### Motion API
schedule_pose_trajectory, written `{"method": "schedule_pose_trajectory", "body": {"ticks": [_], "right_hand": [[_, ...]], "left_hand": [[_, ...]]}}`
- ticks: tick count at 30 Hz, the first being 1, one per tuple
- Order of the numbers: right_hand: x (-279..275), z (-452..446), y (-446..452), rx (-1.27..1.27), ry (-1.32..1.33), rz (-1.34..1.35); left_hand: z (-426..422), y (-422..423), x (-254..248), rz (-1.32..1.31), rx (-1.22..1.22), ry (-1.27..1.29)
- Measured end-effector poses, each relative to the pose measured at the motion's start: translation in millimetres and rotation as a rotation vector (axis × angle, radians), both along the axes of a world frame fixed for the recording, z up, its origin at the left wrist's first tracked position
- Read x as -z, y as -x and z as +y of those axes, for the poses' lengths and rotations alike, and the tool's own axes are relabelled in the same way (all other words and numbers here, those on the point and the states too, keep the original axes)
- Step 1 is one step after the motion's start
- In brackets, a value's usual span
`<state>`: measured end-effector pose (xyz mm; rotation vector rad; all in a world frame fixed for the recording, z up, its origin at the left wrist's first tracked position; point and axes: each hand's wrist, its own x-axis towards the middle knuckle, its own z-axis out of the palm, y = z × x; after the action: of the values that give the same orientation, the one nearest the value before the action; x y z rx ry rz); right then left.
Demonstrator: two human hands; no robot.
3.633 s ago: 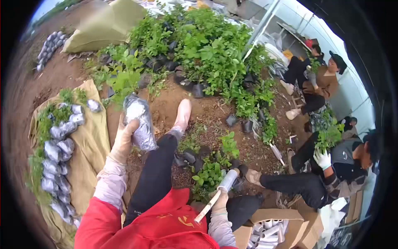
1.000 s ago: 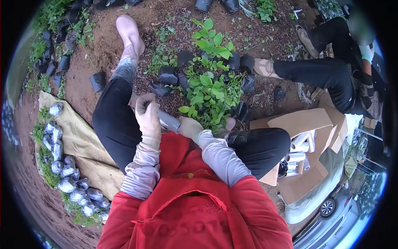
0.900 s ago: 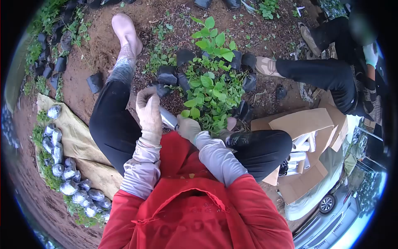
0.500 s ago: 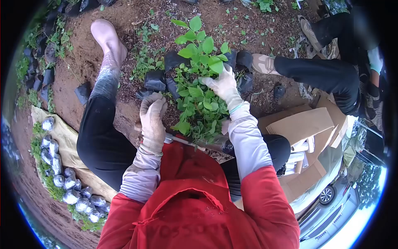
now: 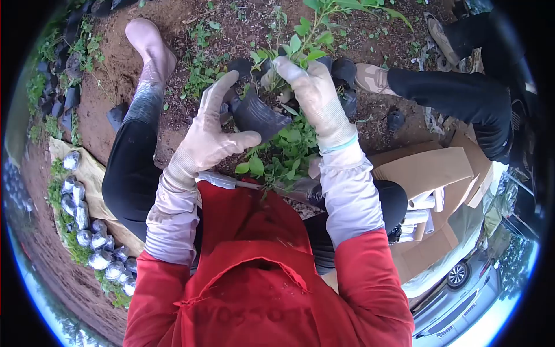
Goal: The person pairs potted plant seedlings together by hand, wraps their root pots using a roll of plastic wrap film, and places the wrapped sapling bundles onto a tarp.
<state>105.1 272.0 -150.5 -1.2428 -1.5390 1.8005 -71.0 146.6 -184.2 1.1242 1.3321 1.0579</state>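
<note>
My right hand (image 5: 315, 98), in a pale work glove, is closed round the lower stems of a leafy green seedling (image 5: 315, 37). Just below and left of those fingers, a black plastic nursery bag (image 5: 257, 115) hangs tilted; its join to the seedling is partly hidden. My left hand (image 5: 211, 136), also gloved, is open beside the bag, with thumb and fingers spread on its left side. Whether it touches the bag I cannot tell. More green seedlings (image 5: 289, 147) lie low between my forearms. A tool with a pale handle (image 5: 219, 180) rests by my left wrist.
Other black bags (image 5: 345, 72) stand on the soil ahead. A co-worker's leg (image 5: 445, 89) reaches in from the right. An opened cardboard box (image 5: 428, 168) with white rolls sits at my right. Silvery wrapped bundles (image 5: 101, 260) line a tan sheet (image 5: 95, 179) at left.
My right hand has lifted a seedling upward, its leafy top swinging to the upper right, and a black bag now shows beneath. My left hand has opened from a pinch and turned towards the bag.
</note>
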Motion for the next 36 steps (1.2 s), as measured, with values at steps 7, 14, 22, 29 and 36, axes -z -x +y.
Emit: {"method": "schedule_pose_trajectory", "body": {"ticks": [7,14,22,29,36], "right_hand": [[25,11,18,-0.045,0.064,0.138],[111,59,1,-0.934,-0.840,-1.135],[193,60,94,-1.199,-0.990,-1.052],[184,72,99,-0.956,-0.685,-0.942],[151,76,-43,0.012,-0.229,-0.257]], "left_hand": [[-14,-8,22,-0.700,-0.303,0.221],[-13,51,26,-0.663,-0.755,0.084],[-4,33,33,-0.650,-0.730,0.197],[0,26,38,-0.723,-0.713,0.182],[-7,52,6,-0.632,-0.793,-0.093]]}}
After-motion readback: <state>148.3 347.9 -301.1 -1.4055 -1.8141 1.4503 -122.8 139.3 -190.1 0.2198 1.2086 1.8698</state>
